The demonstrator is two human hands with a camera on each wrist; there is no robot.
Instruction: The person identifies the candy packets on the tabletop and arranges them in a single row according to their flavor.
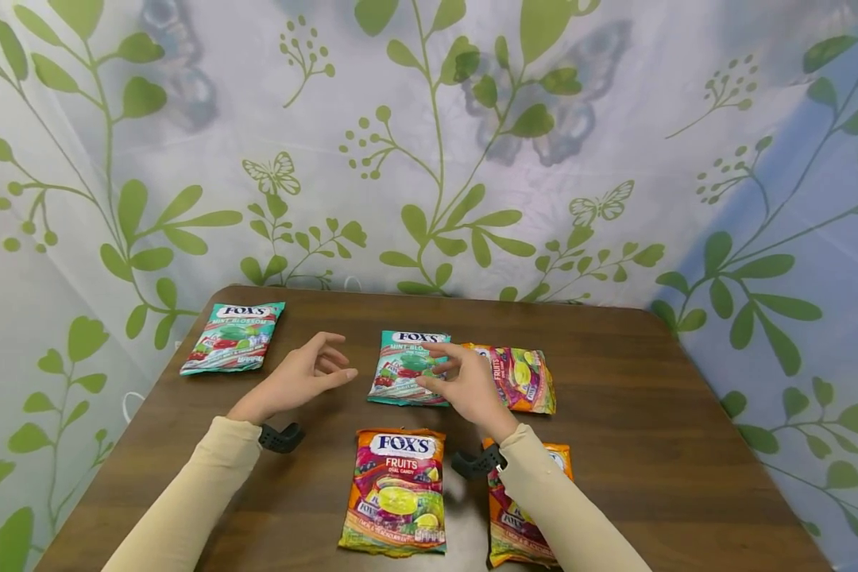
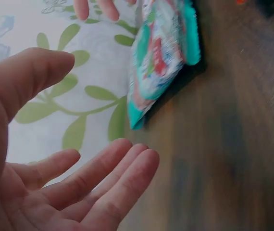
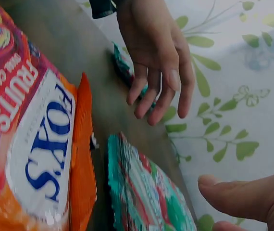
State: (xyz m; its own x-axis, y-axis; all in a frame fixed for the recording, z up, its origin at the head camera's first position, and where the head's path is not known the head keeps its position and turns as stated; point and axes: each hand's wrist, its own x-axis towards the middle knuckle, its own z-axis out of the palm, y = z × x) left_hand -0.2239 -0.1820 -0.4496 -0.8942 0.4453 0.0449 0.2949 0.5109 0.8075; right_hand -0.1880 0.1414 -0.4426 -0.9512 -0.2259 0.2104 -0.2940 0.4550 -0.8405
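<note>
My left hand (image 1: 302, 375) hovers over the table, fingers loosely bent, holding nothing; its spread fingers also show in the left wrist view. To its right lies a teal Fox's Mint Blossom candy bag (image 1: 400, 373). My right hand (image 1: 468, 385) is above that bag's right side and hides part of it; nothing shows in its grasp. Behind the right hand is an orange Fox's Fruits candy bag (image 1: 532, 381), partly covered from view. Another Fruits bag (image 1: 396, 496) lies at the front middle, with a further Fruits bag (image 1: 518, 524) half hidden under the right forearm.
A second Mint Blossom bag (image 1: 236, 338) lies at the table's back left corner. The brown wooden table (image 1: 636, 445) ends at a curtain (image 1: 314, 119) printed with leaves and butterflies. Dark straps (image 1: 282, 438) circle both wrists.
</note>
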